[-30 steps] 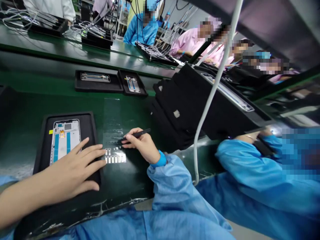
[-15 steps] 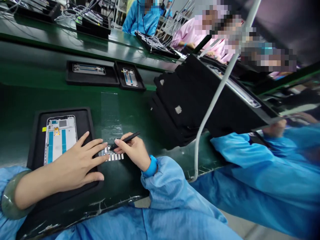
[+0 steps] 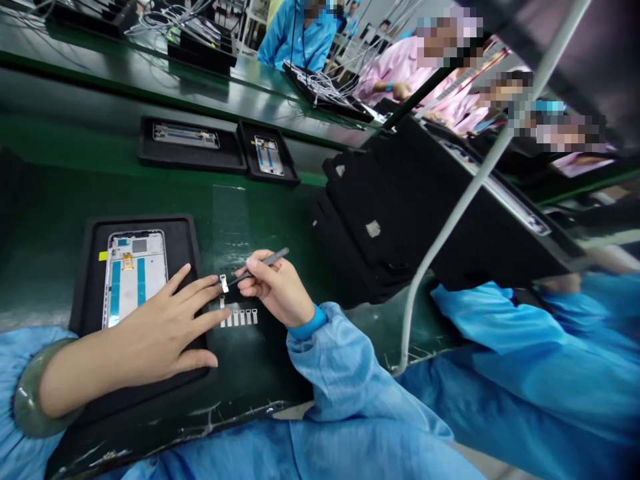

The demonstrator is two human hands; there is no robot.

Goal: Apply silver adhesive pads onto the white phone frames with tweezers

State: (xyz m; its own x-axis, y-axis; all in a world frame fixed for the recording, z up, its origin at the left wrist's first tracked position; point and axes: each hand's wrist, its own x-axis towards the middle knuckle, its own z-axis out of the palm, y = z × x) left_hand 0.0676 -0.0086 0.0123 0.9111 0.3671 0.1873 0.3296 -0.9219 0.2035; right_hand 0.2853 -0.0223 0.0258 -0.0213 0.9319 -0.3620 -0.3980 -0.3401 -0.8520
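Note:
My right hand [image 3: 283, 290] pinches dark tweezers [image 3: 276, 256], whose tips point left to a small whitish sticker-like piece [image 3: 224, 284]. That piece is raised off the row, close to my left fingertips. Below it, several similar small pieces [image 3: 243, 317] sit in a row on a clear film sheet [image 3: 230, 217] on the table. My left hand [image 3: 160, 327] is spread, palm down, its fingertips at the left edge of the row. Under that hand lies a black tray [image 3: 186, 243] holding a silver phone frame [image 3: 131, 287] with blue strips; my hand hides its lower right part.
Two black trays [image 3: 195, 160] [image 3: 290, 175] with phone frames stand farther back. A tilted stack of black trays [image 3: 370, 200] rises at right, behind a pale cable [image 3: 450, 220]. A co-worker's blue sleeve [image 3: 500, 333] is at far right; other people sit across the bench.
The tweezers have lifted one small piece up from the row beside my left fingertips. My left hand stays spread over the tray; the whole view has shifted slightly.

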